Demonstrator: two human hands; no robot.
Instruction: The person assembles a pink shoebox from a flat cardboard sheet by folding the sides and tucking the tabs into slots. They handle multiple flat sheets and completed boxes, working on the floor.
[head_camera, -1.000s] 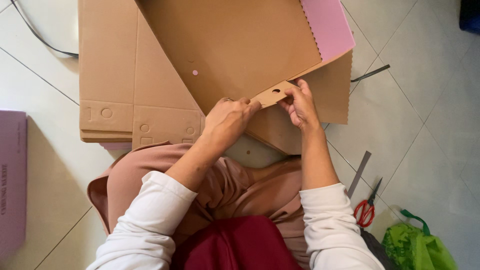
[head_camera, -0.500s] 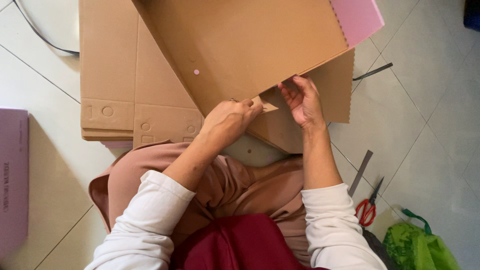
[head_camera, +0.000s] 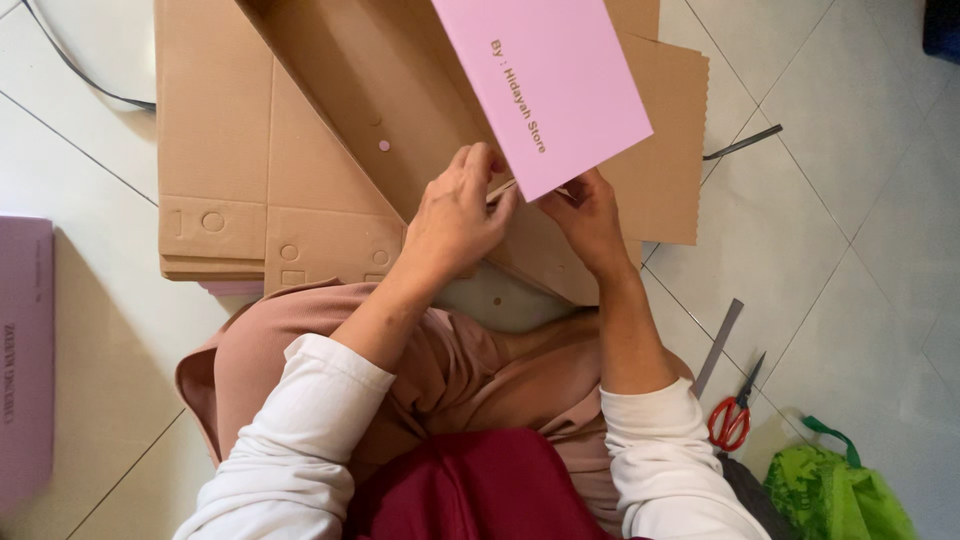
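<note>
Head view, looking down at a seated person's lap and a white tiled floor (head_camera: 850, 230). Both hands work at the near corner of a folded cardboard box blank (head_camera: 400, 110), brown on the inside and pink on the outer face; the pink panel (head_camera: 545, 85) is tilted up toward the camera, its lower corner between the two hands. Left hand (head_camera: 455, 220): grip closed on the brown cardboard edge just beside that corner, fingers curled over the top, thumb side hidden. Right hand (head_camera: 590, 220): fingertips pinched narrow on the corner of the pink panel from below; exact contact partly hidden by the panel. The two hands are just beside each other, not clearly touching. The blank rests over a stack of flat cardboard sheets (head_camera: 215, 190) on the floor ahead of the knees, with punched round and square holes showing along the stack's near edge. Right side of the floor: red-handled scissors (head_camera: 735, 415), a grey metal ruler (head_camera: 720, 345) just beside them, a green bag (head_camera: 835, 490) near the lower corner. Far left edge: a flat pink box (head_camera: 25, 350). A dark cable (head_camera: 80, 75) runs across the upper left.
</note>
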